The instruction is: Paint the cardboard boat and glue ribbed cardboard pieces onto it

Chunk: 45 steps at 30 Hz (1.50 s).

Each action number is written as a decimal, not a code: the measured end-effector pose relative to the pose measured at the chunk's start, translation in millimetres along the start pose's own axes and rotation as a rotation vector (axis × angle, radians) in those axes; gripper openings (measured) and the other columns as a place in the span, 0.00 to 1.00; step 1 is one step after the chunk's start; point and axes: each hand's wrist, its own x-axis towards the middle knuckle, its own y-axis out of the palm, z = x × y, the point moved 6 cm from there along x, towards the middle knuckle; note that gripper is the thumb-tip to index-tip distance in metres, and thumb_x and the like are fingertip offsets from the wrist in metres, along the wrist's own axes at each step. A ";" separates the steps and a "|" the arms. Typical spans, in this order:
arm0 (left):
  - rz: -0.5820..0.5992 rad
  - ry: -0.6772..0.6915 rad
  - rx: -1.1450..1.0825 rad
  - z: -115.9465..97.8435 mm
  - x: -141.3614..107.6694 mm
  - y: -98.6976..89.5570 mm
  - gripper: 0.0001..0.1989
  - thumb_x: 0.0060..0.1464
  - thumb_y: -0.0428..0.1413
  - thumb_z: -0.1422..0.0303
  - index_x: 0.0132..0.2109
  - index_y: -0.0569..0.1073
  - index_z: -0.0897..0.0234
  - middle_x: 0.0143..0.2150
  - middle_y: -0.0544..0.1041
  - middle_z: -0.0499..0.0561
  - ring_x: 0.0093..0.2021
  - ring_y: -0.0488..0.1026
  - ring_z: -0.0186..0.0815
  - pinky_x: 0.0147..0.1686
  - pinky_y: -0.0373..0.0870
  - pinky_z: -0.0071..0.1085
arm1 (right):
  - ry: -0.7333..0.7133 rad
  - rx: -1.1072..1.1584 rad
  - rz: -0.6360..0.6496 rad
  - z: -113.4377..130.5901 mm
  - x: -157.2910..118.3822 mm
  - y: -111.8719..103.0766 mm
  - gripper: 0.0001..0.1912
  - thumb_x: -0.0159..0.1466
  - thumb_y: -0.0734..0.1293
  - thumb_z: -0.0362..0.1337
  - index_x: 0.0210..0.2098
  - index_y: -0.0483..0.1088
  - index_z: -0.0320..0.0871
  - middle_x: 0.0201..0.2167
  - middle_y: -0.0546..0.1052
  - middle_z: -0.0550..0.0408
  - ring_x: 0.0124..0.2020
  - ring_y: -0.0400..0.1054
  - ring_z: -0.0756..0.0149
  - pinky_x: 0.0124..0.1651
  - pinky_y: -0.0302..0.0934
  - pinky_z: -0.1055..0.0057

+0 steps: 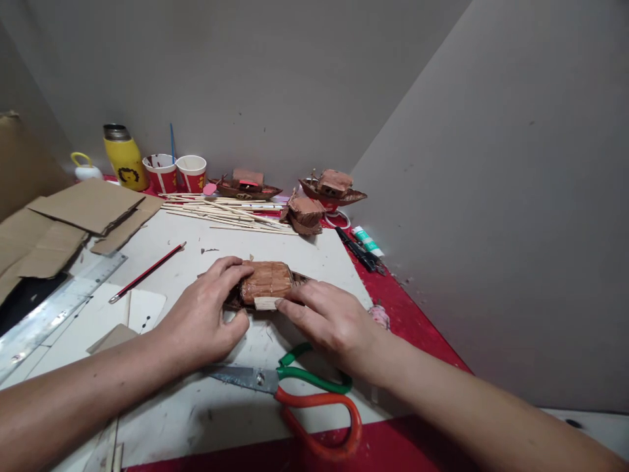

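A small brown model boat with a ribbed, curved cabin roof lies on the white board in front of me. My left hand holds its left end, fingers over the roof's edge and thumb at the near side. A short pale strip sits along the near lower edge of the roof. The fingertips of my right hand press on the right end of this strip, against the boat. Scissors with green and orange handles lie just below both hands.
Model boats, thin sticks, two paper cups and a yellow bottle stand or lie at the back. Cardboard, a ruler and a pencil are left. A glue stick lies right.
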 end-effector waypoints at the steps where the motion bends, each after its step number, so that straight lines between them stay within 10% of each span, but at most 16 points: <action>1: 0.002 0.000 -0.001 -0.3 0.0 -0.1 0.27 0.46 0.51 0.75 0.56 0.67 0.68 0.58 0.67 0.61 0.57 0.68 0.45 0.57 0.66 0.42 | 0.002 0.003 0.004 0.1 0.2 0.5 0.12 0.70 0.57 0.28 0.39 0.71 0.36 0.30 0.75 0.48 0.31 0.65 0.62 0.32 0.59 0.68; 32: -0.055 0.072 0.195 -12.0 -5.5 -8.8 0.28 0.50 0.58 0.63 0.57 0.65 0.66 0.60 0.66 0.63 0.58 0.66 0.51 0.55 0.66 0.48 | 0.086 0.074 -0.010 -4.9 -12.4 -4.6 0.10 0.65 0.64 0.30 0.46 0.70 0.36 0.40 0.77 0.42 0.37 0.70 0.59 0.37 0.66 0.63; 45: -0.228 -0.007 0.081 -6.1 -19.9 -36.1 0.15 0.56 0.55 0.69 0.51 0.67 0.60 0.46 0.75 0.54 0.48 0.71 0.42 0.52 0.67 0.42 | 0.547 0.307 -0.056 -53.0 -37.3 -5.4 0.12 0.64 0.64 0.35 0.47 0.69 0.42 0.41 0.75 0.47 0.42 0.70 0.59 0.44 0.67 0.59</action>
